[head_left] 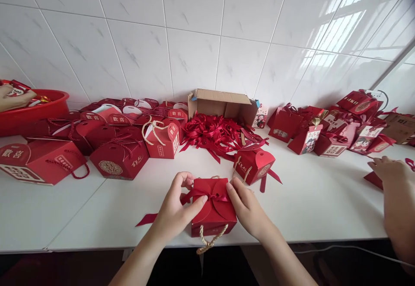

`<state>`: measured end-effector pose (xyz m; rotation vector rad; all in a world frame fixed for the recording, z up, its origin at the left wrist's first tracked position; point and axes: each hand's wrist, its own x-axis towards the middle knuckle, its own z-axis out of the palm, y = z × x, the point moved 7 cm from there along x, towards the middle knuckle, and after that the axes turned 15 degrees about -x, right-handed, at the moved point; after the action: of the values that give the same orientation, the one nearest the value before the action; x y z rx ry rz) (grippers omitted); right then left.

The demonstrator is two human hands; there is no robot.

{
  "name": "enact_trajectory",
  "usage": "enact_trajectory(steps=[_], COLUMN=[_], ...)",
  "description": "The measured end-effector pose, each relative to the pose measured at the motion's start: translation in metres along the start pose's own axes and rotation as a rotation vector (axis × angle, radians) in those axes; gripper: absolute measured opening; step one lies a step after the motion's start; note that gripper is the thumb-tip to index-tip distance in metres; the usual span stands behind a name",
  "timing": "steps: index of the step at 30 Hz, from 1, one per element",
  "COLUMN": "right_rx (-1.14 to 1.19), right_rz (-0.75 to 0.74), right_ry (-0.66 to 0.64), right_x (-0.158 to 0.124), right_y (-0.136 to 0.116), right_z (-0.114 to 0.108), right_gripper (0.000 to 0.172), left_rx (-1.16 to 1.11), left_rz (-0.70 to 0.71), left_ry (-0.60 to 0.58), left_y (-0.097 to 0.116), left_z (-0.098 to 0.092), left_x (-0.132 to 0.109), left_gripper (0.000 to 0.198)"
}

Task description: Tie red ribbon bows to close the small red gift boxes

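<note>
A small red gift box (215, 227) stands at the table's front edge, its rounded top flaps folded together. A red ribbon (220, 197) is knotted across its top, and one loose tail extends to the left. A twisted cream cord handle hangs over the front face. My left hand (177, 208) grips the box's left side, with its thumb on the ribbon near the knot and its other fingers curled behind. On the right side, my right hand (248, 208) holds the box, fingertips at the upper edge. The undersides of both hands are hidden.
Behind are a pile of red ribbons (217, 132) and an open cardboard box (223, 100). Many red boxes (119, 158) stand at left, finished-looking bags (282, 124) at right. One box (256, 165) is close to my right hand. Other people's hands (394, 171) work at both sides; a red basin (55, 100) is far left.
</note>
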<state>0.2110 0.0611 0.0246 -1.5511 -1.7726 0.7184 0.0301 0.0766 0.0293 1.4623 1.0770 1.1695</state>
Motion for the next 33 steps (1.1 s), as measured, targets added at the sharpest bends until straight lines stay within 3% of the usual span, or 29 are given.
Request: enact_trajectory(steps=[4,7,12,21,26,29,31,33], right_rx=[0.095,0.206,0.387,0.307,0.343,0.511,0.636,0.697], right_rz=[0.037,0.016,0.024,0.057,0.048,0.017,-0.009,-0.053], right_ry=[-0.082,-0.182,-0.259,-0.26,-0.414,-0.444,-0.385,-0.361], right_x=[-0.003,-0.003,-0.004,-0.003,-0.01,-0.013,-0.012,-0.01], right_y=[0.006,0.007,0.015,0.027,0.027,0.024,0.018,0.005], right_z=[0.0,-0.002,-0.008,-0.017,-0.016,-0.019,-0.025,-0.029], right_gripper=[0.045,0.048,0.04,0.039,0.041,0.034,0.027,0.024], left_rx=[0.037,-0.072,-0.212,-0.085,-0.049,0.031,0.127,0.23], left_rz=[-0.136,-0.216,-0.205,-0.198,-0.179,-0.112,0.02,0.178], left_ry=[-0.116,-0.232,-0.208,-0.232,-0.208,-0.142,-0.046,-0.05], left_y=[-0.005,-0.009,-0.01,-0.003,0.001,0.006,0.019,0.038], left_z=[-0.002,0.001,-0.007,-0.015,-0.019,-0.024,-0.026,-0.015], left_x=[0.001,0.0,0.004,0.003,0.0,0.001,0.001,-0.002], left_gripper=[0.031,0.043,0.044,0.043,0.044,0.035,0.024,0.028])
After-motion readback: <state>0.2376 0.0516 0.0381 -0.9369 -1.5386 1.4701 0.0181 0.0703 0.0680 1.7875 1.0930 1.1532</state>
